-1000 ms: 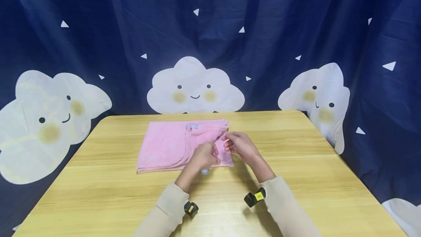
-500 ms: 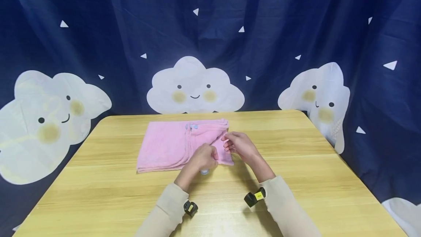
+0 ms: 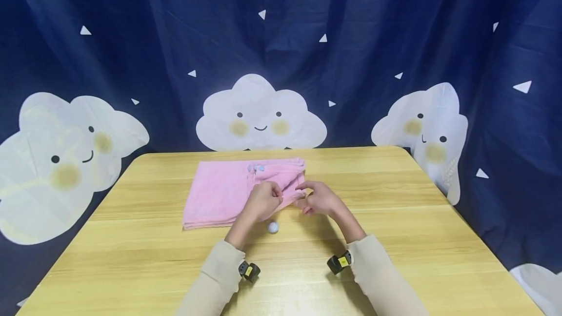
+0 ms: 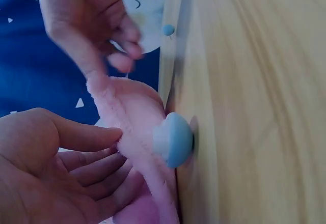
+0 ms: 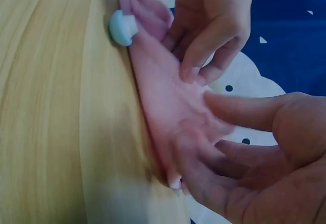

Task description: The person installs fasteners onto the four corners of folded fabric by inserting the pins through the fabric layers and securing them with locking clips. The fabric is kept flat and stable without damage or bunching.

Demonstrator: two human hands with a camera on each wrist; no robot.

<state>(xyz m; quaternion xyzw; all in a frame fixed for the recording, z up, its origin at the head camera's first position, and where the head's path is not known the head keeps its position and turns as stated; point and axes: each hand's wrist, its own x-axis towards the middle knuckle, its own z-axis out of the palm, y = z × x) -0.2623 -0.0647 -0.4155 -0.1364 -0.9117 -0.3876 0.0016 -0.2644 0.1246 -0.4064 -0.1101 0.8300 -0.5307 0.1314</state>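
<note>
A folded pink towel [image 3: 219, 191] lies on the table, and its near right edge is lifted. My left hand [image 3: 263, 201] pinches that edge between thumb and fingertips, seen closely in the left wrist view. At the towel's right end, my right hand [image 3: 322, 199] has its thumb and curled fingers about the corner of the towel [image 5: 165, 89]; this hand is blurred in the right wrist view. A light blue mushroom-shaped piece [image 4: 178, 140] with a paler stem stands on the table just in front of the lifted edge; the head view shows it as a small disc [image 3: 273, 227].
Small blue pieces [image 3: 256, 168] lie on the towel's far part. The wooden table [image 3: 131, 257] reaches to a dark blue curtain [image 3: 290, 52] with cloud prints behind it. Another small blue disc [image 4: 168, 29] appears in the left wrist view.
My left hand has moved up and left, lifting the towel's near right edge away from me. My right hand has lowered slightly onto the corner. The blue piece is now fully uncovered.
</note>
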